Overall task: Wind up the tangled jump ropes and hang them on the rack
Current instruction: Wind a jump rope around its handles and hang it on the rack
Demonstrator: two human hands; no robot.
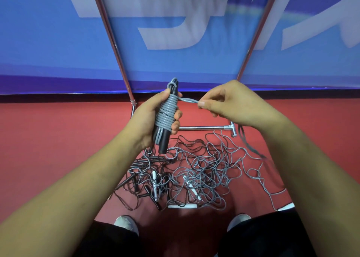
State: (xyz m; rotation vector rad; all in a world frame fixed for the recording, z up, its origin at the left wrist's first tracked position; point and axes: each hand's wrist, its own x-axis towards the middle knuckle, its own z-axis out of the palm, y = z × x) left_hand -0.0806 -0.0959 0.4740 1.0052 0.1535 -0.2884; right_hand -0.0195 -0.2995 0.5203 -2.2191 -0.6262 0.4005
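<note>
Our grey rope bundle (167,111) stands nearly upright, coils wound around black handles, gripped in our left hand (150,118); its free tail (188,100) runs sideways right to our right hand (229,102), which pinches it; the rack (204,128) lies just behind, the tangle (187,174) below.

A red floor (48,139) runs up to a blue banner (48,52) with large pale lettering, a dark strip along the banner's base.
</note>
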